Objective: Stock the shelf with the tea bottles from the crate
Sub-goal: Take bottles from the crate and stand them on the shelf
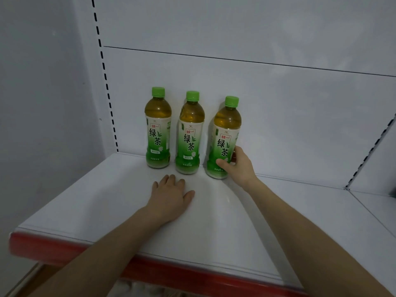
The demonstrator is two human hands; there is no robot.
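Fingers of right hand grip rightmost bottle (upright on shelf).

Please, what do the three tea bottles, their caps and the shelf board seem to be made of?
Bottles: clear glossy plastic, probably; the tea shows through above a printed film label. Caps: opaque green plastic, evenly coloured. Shelf: looks like white painted sheet metal, smooth with a soft sheen, though coated board is possible.

I see the left bottle, middle bottle and right bottle upright, side by side along the white shelf's back edge, nearer its left end. They have green caps, amber tea and labels facing me. My right hand grips the right bottle low down.
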